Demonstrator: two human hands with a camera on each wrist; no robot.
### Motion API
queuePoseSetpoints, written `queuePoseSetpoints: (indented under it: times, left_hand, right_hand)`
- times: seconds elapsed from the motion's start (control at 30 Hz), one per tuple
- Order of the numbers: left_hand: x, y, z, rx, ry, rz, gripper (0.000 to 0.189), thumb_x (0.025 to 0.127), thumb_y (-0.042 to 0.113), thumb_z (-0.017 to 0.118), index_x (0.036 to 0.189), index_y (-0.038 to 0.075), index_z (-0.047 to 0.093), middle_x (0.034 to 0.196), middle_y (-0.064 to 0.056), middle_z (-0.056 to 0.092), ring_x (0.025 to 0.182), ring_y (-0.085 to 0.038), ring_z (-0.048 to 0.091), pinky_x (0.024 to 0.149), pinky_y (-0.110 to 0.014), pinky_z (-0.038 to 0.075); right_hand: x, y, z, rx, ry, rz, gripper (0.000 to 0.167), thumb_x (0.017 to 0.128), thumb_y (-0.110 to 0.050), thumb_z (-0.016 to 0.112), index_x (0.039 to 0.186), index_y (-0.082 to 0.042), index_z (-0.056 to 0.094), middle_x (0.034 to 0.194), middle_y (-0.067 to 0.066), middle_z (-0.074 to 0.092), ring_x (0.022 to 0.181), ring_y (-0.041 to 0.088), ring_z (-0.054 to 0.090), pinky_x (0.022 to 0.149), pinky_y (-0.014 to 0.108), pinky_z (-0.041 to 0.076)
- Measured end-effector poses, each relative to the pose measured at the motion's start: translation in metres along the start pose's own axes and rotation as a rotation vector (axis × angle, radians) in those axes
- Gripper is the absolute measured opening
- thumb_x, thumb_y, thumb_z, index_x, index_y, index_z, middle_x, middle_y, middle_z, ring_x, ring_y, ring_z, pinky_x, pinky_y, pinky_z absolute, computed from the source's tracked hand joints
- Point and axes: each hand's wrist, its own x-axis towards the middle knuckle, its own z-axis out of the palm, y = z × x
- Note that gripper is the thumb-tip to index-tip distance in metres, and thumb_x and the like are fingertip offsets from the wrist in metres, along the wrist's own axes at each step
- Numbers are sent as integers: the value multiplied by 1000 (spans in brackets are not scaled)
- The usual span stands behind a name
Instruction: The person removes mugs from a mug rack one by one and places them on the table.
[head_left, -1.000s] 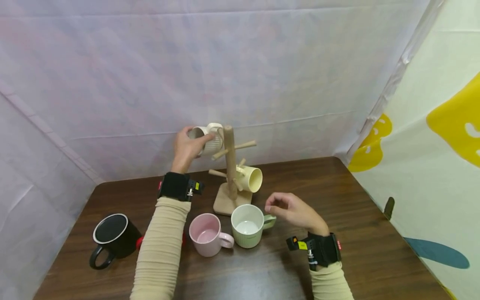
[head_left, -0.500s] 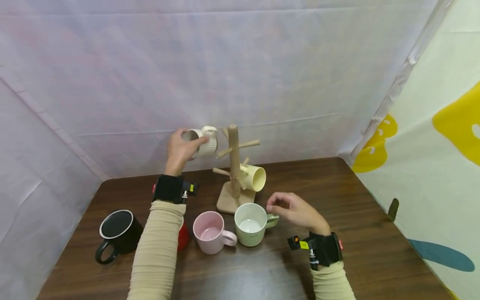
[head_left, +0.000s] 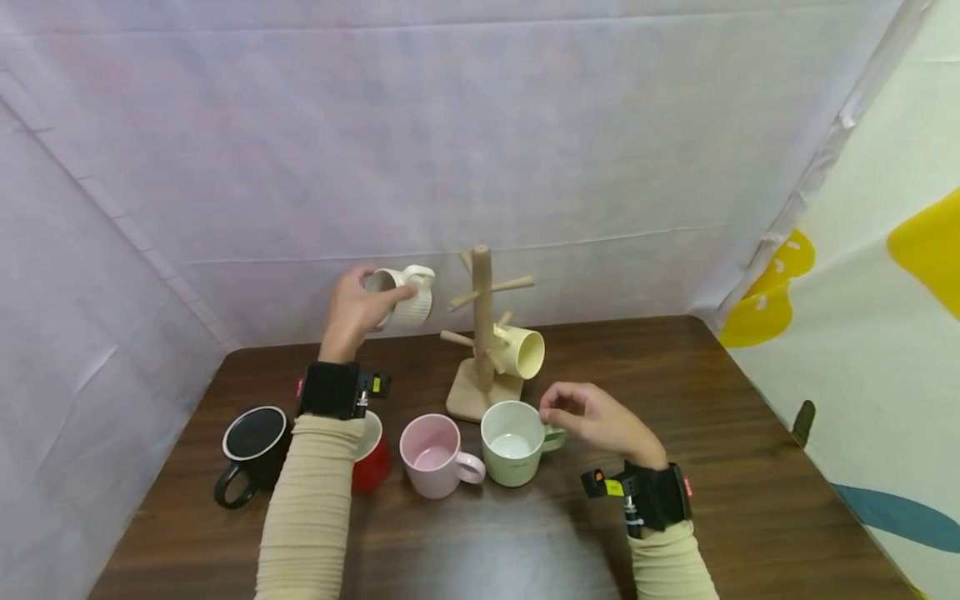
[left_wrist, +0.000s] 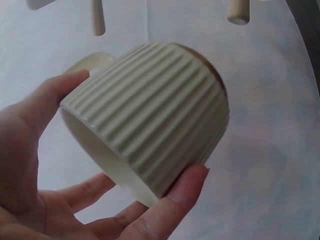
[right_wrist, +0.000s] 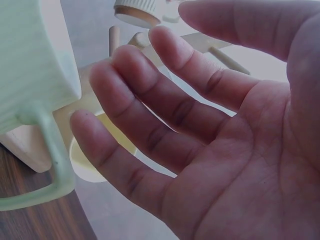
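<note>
My left hand (head_left: pixel 354 310) grips a white ribbed mug (head_left: pixel 415 310) in the air, left of the wooden mug tree (head_left: pixel 482 321). In the left wrist view the mug (left_wrist: pixel 155 112) lies tilted, its handle partly behind my thumb and its mouth toward my palm. My right hand (head_left: pixel 602 423) hovers loosely curled and holds nothing, fingertips close by the handle of a light green mug (head_left: pixel 512 471). That green mug (right_wrist: pixel 35 65) stands left of my fingers in the right wrist view. A yellow mug (head_left: pixel 519 353) hangs on a low peg of the tree.
In front of the tree stand a pink mug (head_left: pixel 433 482) and a red mug (head_left: pixel 372 468), the red one partly behind my left forearm. A black mug (head_left: pixel 258 462) is at the left of the brown table (head_left: pixel 675 375). White cloth (head_left: pixel 450 125) hangs behind the table.
My left hand has drawn the white mug leftward, away from the tree's post. The head view has shifted a little. My right hand stays almost still beside the green mug.
</note>
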Motion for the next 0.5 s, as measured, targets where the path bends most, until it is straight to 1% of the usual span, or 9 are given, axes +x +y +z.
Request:
queuePoseSetpoints:
  times: [0.13, 0.23, 0.3, 0.5]
  left_hand:
    - [-5, -2, -6, 16, -12, 5, 76, 81, 42, 79, 142, 8, 47, 137, -17, 51, 107, -31, 57, 69, -38, 59]
    - [-10, -3, -10, 44, -26, 8, 78, 81, 44, 79, 143, 8, 47, 138, -17, 51, 108, -31, 56, 71, -38, 58]
    - [-14, -3, -12, 72, -36, 15, 79, 81, 45, 78, 144, 9, 46, 141, -17, 49, 112, -32, 54, 76, -39, 55]
    - [-22, -3, -14, 150, -70, 54, 83, 80, 50, 78, 145, 10, 46, 146, -16, 47, 126, -35, 48, 98, -49, 45]
  right_hand:
    - [2, -1, -1, -4, 2, 3, 4, 95, -11, 65, 97, -9, 67, 91, 3, 67, 82, 13, 61, 72, 26, 52]
    - [2, -3, -1, -5, -3, 0, 4, 95, -11, 65, 97, -8, 66, 92, 3, 67, 82, 13, 61, 72, 26, 52]
    - [2, -4, -2, -9, -6, -2, 4, 95, -11, 64, 97, -8, 66, 92, 3, 67, 83, 13, 61, 72, 26, 52]
    - [1, -7, -4, -10, -5, 6, 5, 96, -12, 64, 97, -7, 66, 93, 4, 67, 84, 14, 61, 73, 26, 52]
